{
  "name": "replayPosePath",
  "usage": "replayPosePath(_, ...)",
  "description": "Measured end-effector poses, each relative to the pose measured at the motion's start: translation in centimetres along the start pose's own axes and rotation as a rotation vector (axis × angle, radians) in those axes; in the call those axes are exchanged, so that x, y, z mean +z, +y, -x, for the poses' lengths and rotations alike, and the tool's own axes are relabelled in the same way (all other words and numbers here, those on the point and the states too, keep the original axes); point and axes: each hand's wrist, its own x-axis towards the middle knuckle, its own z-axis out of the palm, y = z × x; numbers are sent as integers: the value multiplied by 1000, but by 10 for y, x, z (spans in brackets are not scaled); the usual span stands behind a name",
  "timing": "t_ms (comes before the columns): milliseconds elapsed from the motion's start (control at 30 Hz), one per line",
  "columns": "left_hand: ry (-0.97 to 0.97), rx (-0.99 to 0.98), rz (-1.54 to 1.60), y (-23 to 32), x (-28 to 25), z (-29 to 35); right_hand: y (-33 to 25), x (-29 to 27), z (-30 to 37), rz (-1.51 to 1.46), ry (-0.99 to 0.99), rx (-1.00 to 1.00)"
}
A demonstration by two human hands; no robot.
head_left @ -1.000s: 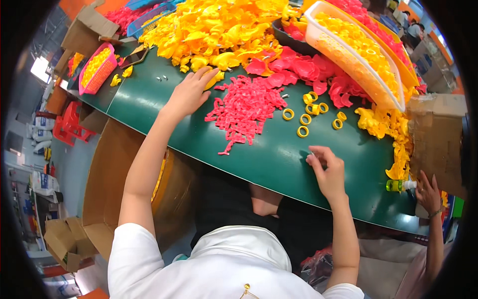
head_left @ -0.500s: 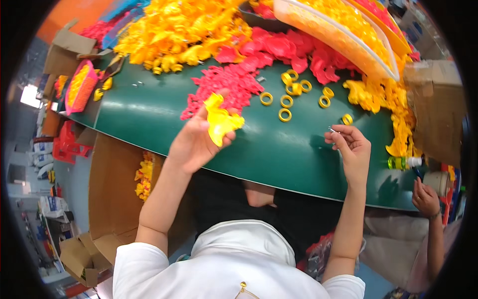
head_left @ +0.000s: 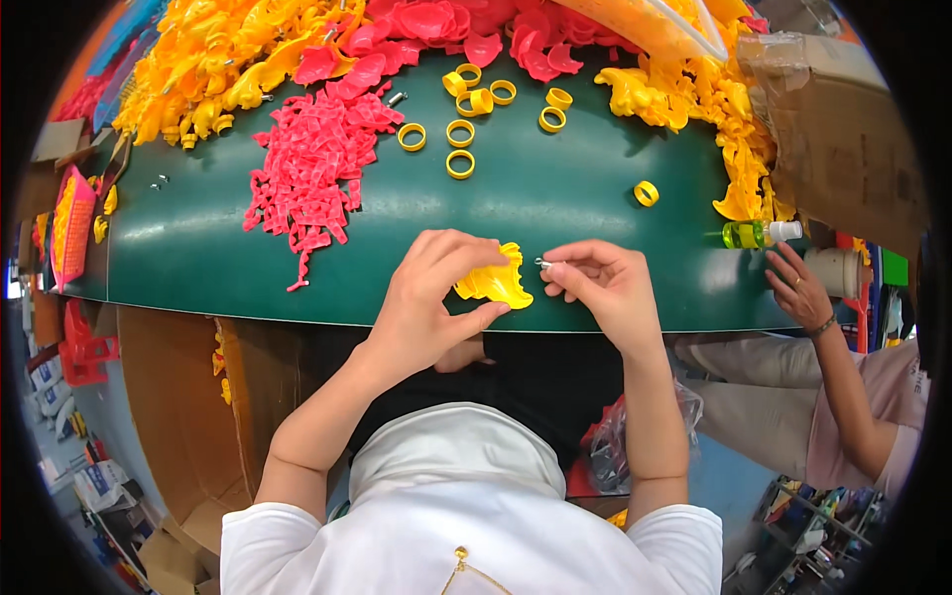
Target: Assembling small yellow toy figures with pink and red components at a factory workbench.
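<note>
My left hand (head_left: 416, 302) grips a thin, curved yellow plastic piece (head_left: 506, 282) with a wavy edge, close to the table's near edge. Just to its right, my right hand (head_left: 613, 290) pinches a small silvery metal part (head_left: 541, 263) between thumb and fingers. The metal tip points at the yellow piece, with a small gap between them. Both hands are over the green table (head_left: 555, 213). Beyond them lie several loose yellow rings (head_left: 459, 165) and, to the left, a heap of small pink plastic parts (head_left: 312, 159).
Yellow pieces (head_left: 228, 59) and larger pink pieces (head_left: 421, 20) are piled along the far side. At the right are a green bottle (head_left: 746, 235), a cardboard box (head_left: 843, 129) and a co-worker's hand (head_left: 801, 296). An open carton (head_left: 178, 407) stands below the table's left edge.
My two hands have come together from apart, bringing the yellow piece and the metal part close to each other. The view has shifted, so the table's contents appear higher and further left.
</note>
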Motion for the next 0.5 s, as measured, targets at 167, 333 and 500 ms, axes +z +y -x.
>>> replayPosePath(167, -20, 87, -68, -3, -3, 1, -9, 3, -15, 111, -140, 11)
replayPosePath(333, -29, 134, -84, -6, -3, 0, -17, 4, -28, 135, -183, 158)
replayPosePath(500, -29, 149, -82, -11, -4, 0, -29, 1, -44, 235, -277, 298)
